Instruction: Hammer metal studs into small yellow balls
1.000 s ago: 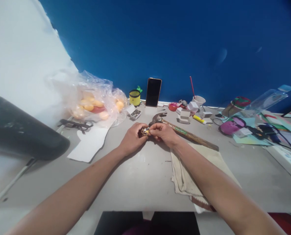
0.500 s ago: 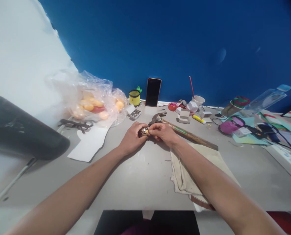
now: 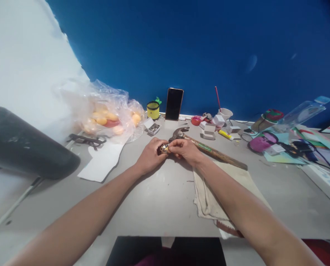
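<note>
Small, shiny, rounded gold-and-silver object (image 3: 164,148): between your hands, over the grey bench (image 3: 154,203). Left hand (image 3: 151,155) grasps it; right hand's (image 3: 187,150) fingers pinch its edge. Apparent step: close fingerwork; next move needs steady left support.

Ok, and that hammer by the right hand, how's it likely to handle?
The hammer looks stiff, with a long, straight wooden handle. It's probably head-heavy, as the claw head appears to be metal. Pushed, it would likely swing around that end rather than roll, since the curved claw juts out.
</note>
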Tool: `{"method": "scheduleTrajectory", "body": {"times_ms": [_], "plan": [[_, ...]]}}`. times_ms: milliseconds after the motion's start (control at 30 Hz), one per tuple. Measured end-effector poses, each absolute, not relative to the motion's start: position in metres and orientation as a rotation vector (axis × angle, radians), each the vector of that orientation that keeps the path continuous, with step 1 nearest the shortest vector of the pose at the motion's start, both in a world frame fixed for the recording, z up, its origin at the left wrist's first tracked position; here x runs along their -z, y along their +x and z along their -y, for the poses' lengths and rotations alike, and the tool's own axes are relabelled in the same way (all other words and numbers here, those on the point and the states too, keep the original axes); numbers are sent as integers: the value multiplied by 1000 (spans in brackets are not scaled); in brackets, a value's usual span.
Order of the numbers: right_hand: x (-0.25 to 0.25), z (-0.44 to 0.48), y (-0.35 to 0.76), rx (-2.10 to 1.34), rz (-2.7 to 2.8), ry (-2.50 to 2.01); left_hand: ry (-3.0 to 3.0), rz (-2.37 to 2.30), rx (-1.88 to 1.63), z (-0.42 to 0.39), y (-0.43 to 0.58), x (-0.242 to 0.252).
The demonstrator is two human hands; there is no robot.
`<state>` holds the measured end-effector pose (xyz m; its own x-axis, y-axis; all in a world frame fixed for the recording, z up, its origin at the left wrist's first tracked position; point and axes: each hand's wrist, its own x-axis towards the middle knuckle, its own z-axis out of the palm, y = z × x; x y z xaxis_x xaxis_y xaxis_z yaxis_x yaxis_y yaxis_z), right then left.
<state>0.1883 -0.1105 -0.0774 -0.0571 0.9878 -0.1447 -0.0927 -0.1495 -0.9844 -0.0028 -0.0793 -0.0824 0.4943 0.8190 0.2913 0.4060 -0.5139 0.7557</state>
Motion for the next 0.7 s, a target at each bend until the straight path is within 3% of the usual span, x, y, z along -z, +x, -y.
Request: {"method": "scheduleTrajectory", "body": {"times_ms": [700], "plan": [[77,111,186,-1364,1161,-1220,2149,-987,-869,79,-3,83]]}}
